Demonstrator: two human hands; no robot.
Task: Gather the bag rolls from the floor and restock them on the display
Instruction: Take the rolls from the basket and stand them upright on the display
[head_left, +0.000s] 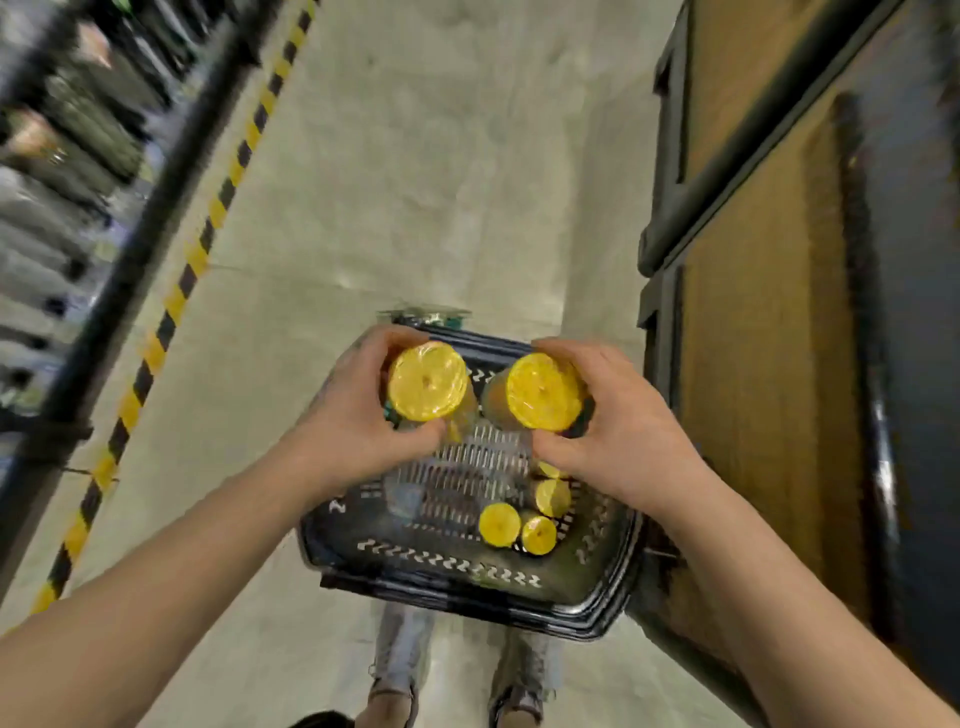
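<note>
The shelves (67, 156) on the left are smeared by blur, so their goods cannot be told. The left hand (358, 415) covers the sides of the left roll (427, 382), and the right hand (618, 441) those of the right roll (543, 391). By the right edge of the basket (457, 592), a third roll (549, 470) is half hidden under the right hand. A greenish packet (426, 316) beyond the basket's far edge is too blurred to name. The wooden cabinet (753, 312) is cut off by the right edge, the shoes (395, 696) by the bottom
</note>
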